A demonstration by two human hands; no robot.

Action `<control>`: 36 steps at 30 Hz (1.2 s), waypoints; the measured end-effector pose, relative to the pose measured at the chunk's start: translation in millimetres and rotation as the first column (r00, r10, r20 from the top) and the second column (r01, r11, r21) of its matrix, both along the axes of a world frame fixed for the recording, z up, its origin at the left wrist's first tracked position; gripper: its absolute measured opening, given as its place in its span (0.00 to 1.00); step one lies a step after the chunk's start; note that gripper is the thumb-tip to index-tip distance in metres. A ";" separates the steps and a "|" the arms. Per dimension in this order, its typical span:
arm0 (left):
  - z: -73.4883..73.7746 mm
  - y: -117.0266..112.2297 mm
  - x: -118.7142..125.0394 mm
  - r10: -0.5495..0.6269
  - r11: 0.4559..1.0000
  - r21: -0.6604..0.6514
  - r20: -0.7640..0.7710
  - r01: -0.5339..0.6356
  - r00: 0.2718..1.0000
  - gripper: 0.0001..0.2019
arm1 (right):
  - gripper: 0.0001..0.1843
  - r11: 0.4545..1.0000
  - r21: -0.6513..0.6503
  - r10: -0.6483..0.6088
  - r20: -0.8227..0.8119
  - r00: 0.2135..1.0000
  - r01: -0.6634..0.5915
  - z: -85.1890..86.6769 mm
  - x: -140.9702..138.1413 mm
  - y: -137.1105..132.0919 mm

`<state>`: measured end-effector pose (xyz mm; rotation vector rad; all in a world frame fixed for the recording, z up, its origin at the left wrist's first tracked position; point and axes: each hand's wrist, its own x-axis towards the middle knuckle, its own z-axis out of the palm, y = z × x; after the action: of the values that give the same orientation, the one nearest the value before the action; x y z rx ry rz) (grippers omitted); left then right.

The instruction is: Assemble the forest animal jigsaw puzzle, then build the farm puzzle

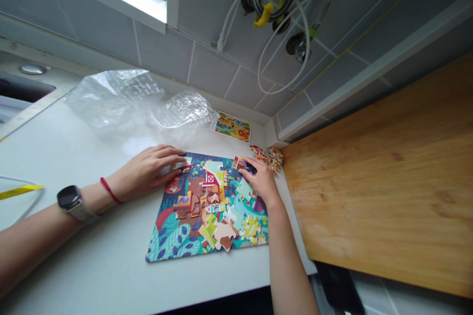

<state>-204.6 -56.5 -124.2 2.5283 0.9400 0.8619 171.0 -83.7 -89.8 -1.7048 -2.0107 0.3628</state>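
A colourful puzzle board (166, 251) lies on the white counter, with loose jigsaw pieces scattered over it. At its upper left corner my left hand (155, 167) has thumb and fingers around a pale puzzle piece (187, 164) with a red strip. My right hand (262, 179) rests at the upper right of the board, thumb and forefinger closed on a small red-and-orange puzzle piece (236, 162). Between the hands, several joined pieces show a red barn (210, 178) and a figure. Green and cream loose pieces (224, 233) lie toward the near edge.
Crumpled clear plastic wrap (121, 103) spreads behind the board. A picture card (232, 127) and a pile of pieces (275, 158) lie near the wall corner. A wooden panel (380, 182) borders the right side. A sink (25, 88) is at far left; cables (283, 91) hang above.
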 end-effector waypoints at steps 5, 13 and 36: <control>2.7 -1.1 0.7 -0.006 1.000 0.003 -0.005 0.006 1.000 0.16 | 0.19 0.999 0.030 -0.021 -0.041 0.999 0.022 -1.3 2.1 0.6; 7.3 -3.4 2.2 -0.016 1.000 -0.004 0.008 0.016 1.000 0.14 | 0.18 0.976 0.150 0.188 -0.193 0.963 -0.160 16.1 -37.4 -15.5; 15.3 -24.9 17.6 -0.221 0.975 -0.028 -0.026 0.220 0.975 0.14 | 0.30 0.894 -0.133 0.420 -0.085 0.903 -0.428 10.1 -71.3 -30.8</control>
<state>-187.0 -81.4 -108.9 2.5684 0.6566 0.7436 99.7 -114.5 -79.7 -1.3009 -2.3594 0.7143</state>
